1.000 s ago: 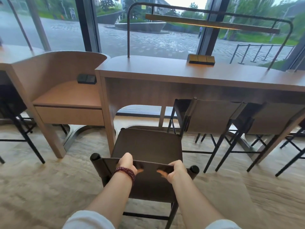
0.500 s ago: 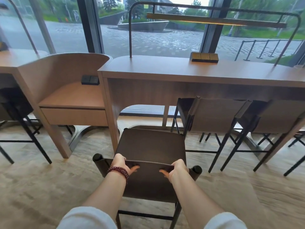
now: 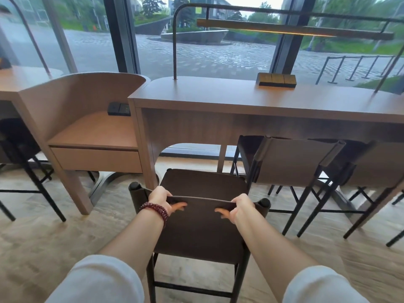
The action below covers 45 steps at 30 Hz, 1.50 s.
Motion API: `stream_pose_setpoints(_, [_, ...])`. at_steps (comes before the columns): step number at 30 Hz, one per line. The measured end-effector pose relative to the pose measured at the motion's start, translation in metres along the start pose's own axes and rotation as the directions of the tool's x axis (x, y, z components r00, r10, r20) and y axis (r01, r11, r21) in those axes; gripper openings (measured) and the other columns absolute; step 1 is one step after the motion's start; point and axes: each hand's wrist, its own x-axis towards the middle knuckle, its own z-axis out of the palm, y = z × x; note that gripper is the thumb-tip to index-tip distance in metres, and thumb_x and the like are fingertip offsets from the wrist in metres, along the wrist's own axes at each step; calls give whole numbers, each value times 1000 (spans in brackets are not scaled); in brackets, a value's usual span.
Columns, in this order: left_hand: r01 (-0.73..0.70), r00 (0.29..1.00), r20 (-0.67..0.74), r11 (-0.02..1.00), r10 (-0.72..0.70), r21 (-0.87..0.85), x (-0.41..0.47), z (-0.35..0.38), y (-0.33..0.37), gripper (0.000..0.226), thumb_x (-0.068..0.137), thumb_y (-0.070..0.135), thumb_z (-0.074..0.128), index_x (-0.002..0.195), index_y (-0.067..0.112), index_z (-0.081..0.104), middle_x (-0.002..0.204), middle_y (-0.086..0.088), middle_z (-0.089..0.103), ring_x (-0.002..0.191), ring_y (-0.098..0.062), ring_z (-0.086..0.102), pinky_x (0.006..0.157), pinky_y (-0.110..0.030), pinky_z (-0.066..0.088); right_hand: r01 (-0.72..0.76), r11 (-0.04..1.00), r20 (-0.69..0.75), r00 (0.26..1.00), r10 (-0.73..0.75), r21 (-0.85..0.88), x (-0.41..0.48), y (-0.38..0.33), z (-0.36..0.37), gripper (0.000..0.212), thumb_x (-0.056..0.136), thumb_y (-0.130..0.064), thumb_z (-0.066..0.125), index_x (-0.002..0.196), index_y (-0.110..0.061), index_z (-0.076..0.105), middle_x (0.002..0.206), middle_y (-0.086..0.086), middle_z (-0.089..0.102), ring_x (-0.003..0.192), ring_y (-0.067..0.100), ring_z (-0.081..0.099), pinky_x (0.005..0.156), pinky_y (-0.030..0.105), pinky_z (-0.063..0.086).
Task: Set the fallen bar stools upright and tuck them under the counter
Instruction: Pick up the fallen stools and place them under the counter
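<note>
Head cam: left hand [image 3: 160, 199] and right hand [image 3: 241, 207] set apart, each gripping the top edge of the backrest [image 3: 196, 228]; stool [image 3: 203, 184] upright on the floor, dead ahead, seat pointing at the gap under the worktop [image 3: 240, 99]; push runs straight fwd, both hands equally near; neighbour stool [image 3: 290, 162] close on the right.

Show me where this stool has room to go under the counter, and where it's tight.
Open bay: under the counter, between its left end panel and the tucked stool, straight ahead of the held stool that the left hand and right hand grip. A thin post stands at its back. Crowded: further right, tucked stools and their legs fill the space.
</note>
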Motion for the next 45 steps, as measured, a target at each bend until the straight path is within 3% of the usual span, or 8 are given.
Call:
stream_pose_setpoints(4, [165,986,32,986,-166,31,13,32,32,12,91,-8,40,102,-5,44,135,-31,39,121,-54,43,93,-53,50,-4,999,25,1000,3,34,8,-31,28,45,89,5,43,133,-3,41,148,26,26,136,54,25,82,66,49])
stream_pose_setpoints(7, [209,975,73,978,-209,16,30,57,56,34,94,-5,37,128,-2,36,151,-31,15,132,-54,30,94,-54,49,3,993,36,999,-8,118,7,-58,50,53,93,4,43,143,-7,30,155,22,10,139,53,15,90,67,44])
stream_pose_setpoints(16, [260,959,122,965,-255,-25,99,146,144,58,98,0,35,150,5,11,155,-29,-9,139,-51,18,102,-50,41,-83,928,88,995,55,363,27,-150,142,75,97,-3,46,152,-11,-4,159,13,-13,144,45,2,104,60,33])
stream_pose_setpoints(26, [147,983,107,988,-150,38,186,201,210,41,96,-1,27,137,-4,29,150,-38,1,136,-57,17,97,-50,46,-10,981,89,996,-7,194,64,-215,247,71,94,3,43,150,-1,0,158,20,-15,141,52,4,98,61,40])
stream_pose_setpoints(32, [19,996,81,992,-30,125,224,215,209,35,91,-8,35,124,-2,42,142,-35,28,125,-56,39,78,-55,54,66,997,86,994,-70,46,104,-224,269,44,91,7,41,134,3,38,153,30,13,138,52,21,93,58,47])
stream_pose_setpoints(35, [-172,984,128,815,121,553,240,206,199,9,88,7,61,86,2,53,120,-24,53,119,-46,50,94,-53,48,118,993,64,991,-119,6,130,-215,268,36,86,10,39,120,2,47,141,30,33,132,55,30,90,59,49])
stream_pose_setpoints(37, [-299,954,237,561,183,772,257,205,190,49,67,44,80,58,8,48,84,-9,61,105,-39,61,96,-52,46,133,991,59,989,-133,1,147,-212,263,38,85,11,40,121,2,47,136,27,41,129,55,35,90,59,49])
stream_pose_setpoints(45, [-407,904,336,291,265,866,240,203,187,57,73,45,76,55,6,39,74,1,54,105,-32,62,99,-47,43,145,989,51,988,-145,-1,158,-212,256,31,85,10,41,113,-1,48,122,23,47,125,51,42,91,57,50])
